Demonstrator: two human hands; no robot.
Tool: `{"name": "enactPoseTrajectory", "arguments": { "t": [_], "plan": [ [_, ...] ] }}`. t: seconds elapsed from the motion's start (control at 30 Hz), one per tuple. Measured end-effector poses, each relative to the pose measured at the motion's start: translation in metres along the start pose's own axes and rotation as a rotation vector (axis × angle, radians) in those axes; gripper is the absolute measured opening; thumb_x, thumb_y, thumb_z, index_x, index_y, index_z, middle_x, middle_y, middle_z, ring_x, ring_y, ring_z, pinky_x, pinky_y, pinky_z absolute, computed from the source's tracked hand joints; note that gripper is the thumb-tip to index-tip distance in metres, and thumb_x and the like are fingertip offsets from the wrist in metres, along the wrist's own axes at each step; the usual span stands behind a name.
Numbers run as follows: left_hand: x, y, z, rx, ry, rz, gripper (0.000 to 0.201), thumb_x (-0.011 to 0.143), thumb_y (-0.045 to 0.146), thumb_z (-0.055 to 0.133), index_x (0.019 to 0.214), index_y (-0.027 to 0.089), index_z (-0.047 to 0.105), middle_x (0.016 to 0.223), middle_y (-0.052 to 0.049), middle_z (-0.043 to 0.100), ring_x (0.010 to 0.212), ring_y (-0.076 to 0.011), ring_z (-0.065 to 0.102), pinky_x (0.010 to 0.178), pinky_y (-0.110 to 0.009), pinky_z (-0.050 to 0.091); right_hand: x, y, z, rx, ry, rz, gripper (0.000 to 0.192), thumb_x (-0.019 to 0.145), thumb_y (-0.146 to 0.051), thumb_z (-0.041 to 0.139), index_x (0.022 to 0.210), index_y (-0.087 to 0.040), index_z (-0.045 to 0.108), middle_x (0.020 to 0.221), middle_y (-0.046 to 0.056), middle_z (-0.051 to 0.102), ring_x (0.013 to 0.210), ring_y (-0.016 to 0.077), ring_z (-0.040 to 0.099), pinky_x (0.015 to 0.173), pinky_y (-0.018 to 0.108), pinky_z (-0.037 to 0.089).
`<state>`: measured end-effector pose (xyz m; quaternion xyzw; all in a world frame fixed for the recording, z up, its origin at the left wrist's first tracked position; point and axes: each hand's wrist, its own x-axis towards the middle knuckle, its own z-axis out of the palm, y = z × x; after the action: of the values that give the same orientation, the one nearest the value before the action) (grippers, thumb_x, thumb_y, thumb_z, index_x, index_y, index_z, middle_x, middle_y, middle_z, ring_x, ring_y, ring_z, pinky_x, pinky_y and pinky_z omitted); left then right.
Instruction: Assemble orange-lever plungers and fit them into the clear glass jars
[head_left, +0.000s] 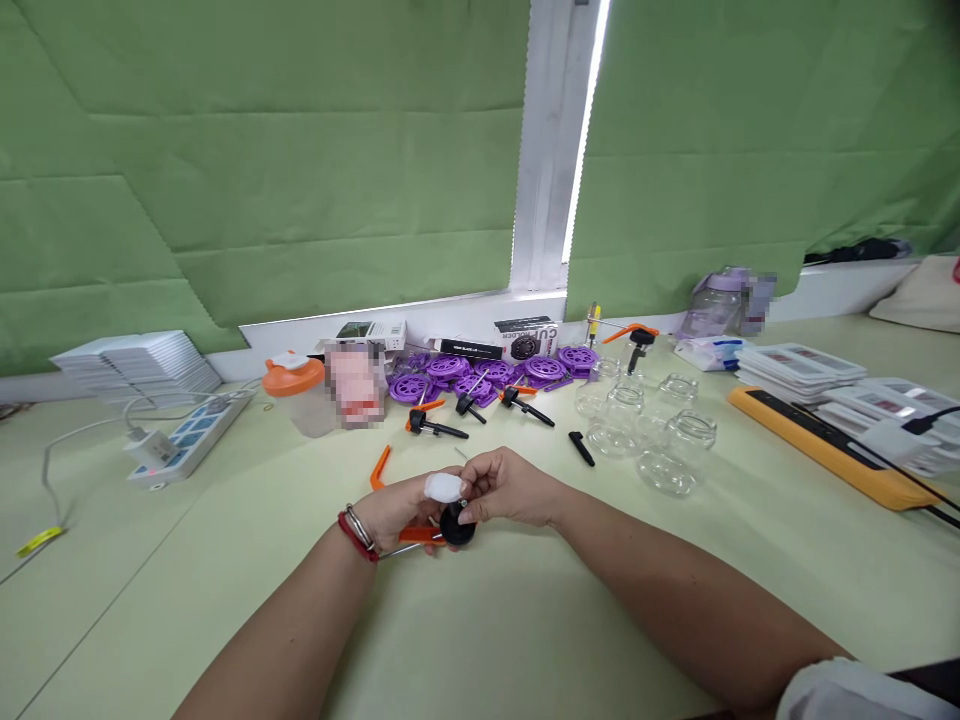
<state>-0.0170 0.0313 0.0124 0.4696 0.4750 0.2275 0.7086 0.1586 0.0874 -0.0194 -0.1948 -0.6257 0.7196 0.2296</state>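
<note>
My left hand (401,508) is closed around a crank assembly with a black round cap (457,527), an orange arm (420,535) and a thin metal rod (401,551). Over the cap, at the left thumb, shows a white rounded piece (444,487); I cannot tell whether it is held or covers the thumb. My right hand (506,488) pinches at the black part just above the cap, its fingertips close to the white piece. Beyond the hands lie similar black-and-orange cranks (439,425) and a loose orange arm (381,467).
Purple wheel-shaped parts (450,368) lie along the wall. Clear glass jars (667,470) and a black handle (581,448) are to the right, before an orange power strip (825,445). Leftward are an orange-lidded cup (293,378), a white power strip (191,435) and stacked white sheets (139,365).
</note>
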Motion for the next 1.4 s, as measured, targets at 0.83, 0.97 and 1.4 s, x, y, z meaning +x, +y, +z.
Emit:
{"name": "enactPoseTrajectory", "arguments": {
  "t": [0.83,0.97,1.4],
  "plan": [
    [0.0025,-0.0042,-0.0034,-0.011,-0.018,0.013,0.035,0.069,0.044,0.057,0.094,0.020,0.055,0.078,-0.005,0.063,0.069,-0.0199,0.062,0.048,-0.023,0.042,-0.0014,-0.0003,0.0004,-0.034,-0.005,-0.047,0.036,0.051,-0.029,0.084,0.075,-0.012,0.064,0.066,-0.002,0.060,0.060,0.0083,0.053,0.059,0.023,0.046],
    [0.0030,-0.0060,-0.0055,-0.006,-0.026,0.027,0.034,0.071,0.044,0.056,0.094,0.019,0.055,0.079,-0.005,0.063,0.070,-0.0203,0.062,0.047,-0.023,0.042,-0.0009,0.0016,-0.0006,-0.052,-0.025,-0.104,0.035,0.053,-0.027,0.083,0.079,-0.012,0.066,0.071,-0.001,0.061,0.063,0.0088,0.052,0.061,0.024,0.045],
    [-0.0010,0.0002,-0.0003,-0.008,-0.045,0.030,0.031,0.069,0.045,0.057,0.091,0.023,0.055,0.075,-0.002,0.061,0.068,-0.0195,0.062,0.048,-0.023,0.040,0.0000,0.0057,-0.0018,-0.035,0.018,-0.099,0.028,0.050,-0.023,0.083,0.068,-0.012,0.065,0.067,0.000,0.063,0.061,0.0113,0.058,0.059,0.025,0.048]
  ]
}}
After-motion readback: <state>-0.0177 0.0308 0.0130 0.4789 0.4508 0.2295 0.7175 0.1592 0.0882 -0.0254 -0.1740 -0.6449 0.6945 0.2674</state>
